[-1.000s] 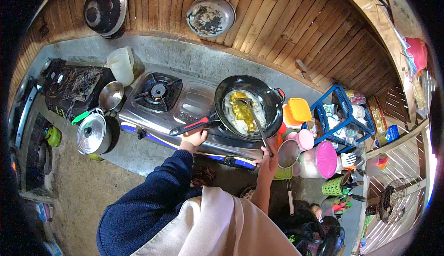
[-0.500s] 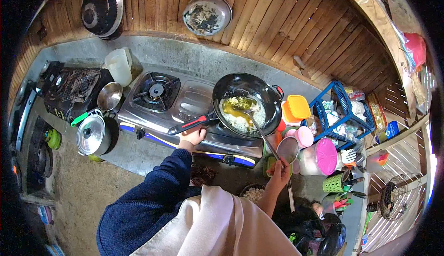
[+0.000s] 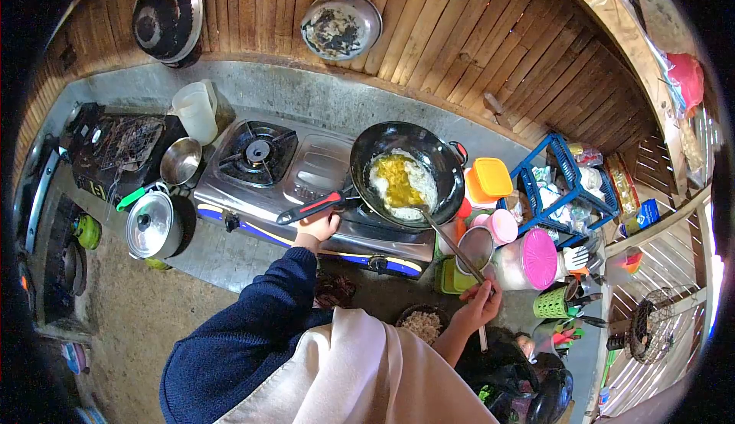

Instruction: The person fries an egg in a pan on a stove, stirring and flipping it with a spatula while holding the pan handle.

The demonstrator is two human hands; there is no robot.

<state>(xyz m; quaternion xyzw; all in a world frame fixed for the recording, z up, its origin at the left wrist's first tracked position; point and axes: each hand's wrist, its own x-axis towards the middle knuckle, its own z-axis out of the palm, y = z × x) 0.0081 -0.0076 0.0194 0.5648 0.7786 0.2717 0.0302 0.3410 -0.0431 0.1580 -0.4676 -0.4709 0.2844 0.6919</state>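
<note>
A black wok (image 3: 448, 167) sits on the right burner of the gas stove. Yellow, egg-like food (image 3: 398, 183) with pale, foamy edges lies in it. My left hand (image 3: 318, 226) is closed on the wok's black and red handle (image 3: 295, 213), its fingers partly hidden under it. In my right hand (image 3: 478, 305) is the handle of a long metal spatula (image 3: 452, 246), gripped near its rear end. The spatula's tip touches the near edge of the food; its blade is mostly hidden.
The left burner (image 3: 259, 151) of the stove holds no pot. A lidded pot (image 3: 151, 223) stands at left. Plastic containers, among them a pink-lidded jar (image 3: 528, 259), a strainer (image 3: 475, 249) and a blue rack (image 3: 570, 187) crowd the right side. A bowl of brownish food (image 3: 423, 323) is near my body.
The spatula's tip has come from the middle of the wok toward its near side. My right hand has moved down and right. The yellow food has spread toward me. My left hand stays put.
</note>
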